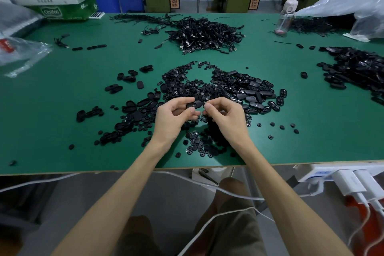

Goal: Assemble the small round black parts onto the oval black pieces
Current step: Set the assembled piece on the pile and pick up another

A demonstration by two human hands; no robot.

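Fingers (178, 103) of left hand (174, 118) pinch oval piece (193, 104); right hand (226, 116) curls just beside, contents unclear.

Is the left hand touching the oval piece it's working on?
Touching. The head view shows the left hand pinching the oval piece between thumb and fingers.

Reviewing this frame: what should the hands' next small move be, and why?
Probably bring the right hand the last bit leftward and press its small round part onto the oval piece. The left hand holds that oval piece above the pile, and the right fingers, pinched on what seems a round part, sit just beside it.
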